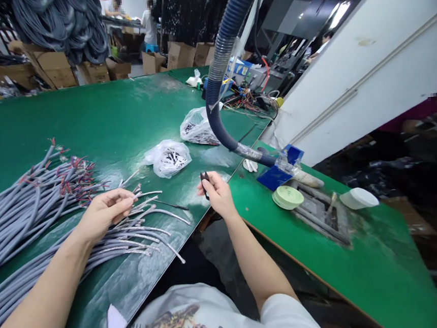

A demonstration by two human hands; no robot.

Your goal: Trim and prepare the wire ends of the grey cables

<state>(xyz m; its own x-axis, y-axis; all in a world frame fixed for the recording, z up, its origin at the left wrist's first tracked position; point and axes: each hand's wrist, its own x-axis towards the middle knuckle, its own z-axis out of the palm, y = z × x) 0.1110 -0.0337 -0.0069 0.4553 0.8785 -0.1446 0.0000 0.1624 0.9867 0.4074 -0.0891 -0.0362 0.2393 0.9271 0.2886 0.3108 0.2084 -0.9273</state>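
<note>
My left hand (106, 212) is closed, with thumb and forefinger pinching a grey cable (141, 194) near its end. Under and beside it lies a bundle of grey cables (133, 235) with frayed, silvery ends. Another cable bundle (23, 204), with red and dark wires showing at the ends, rests farther left. My right hand (220, 197), near the table edge, is wrapped around a small black hand tool (205, 184), perhaps snips; its lower part is hidden by the fingers. A thin dark rod (171, 205) lies on the table between my hands.
Two plastic bags of small parts, a nearer bag (171, 159) and a farther bag (199, 127), sit beyond my hands. A ribbed hose (215, 82) hangs down to a blue hood (280, 169) on the right table. Near it are green discs (287, 197) and a white cup (359, 198).
</note>
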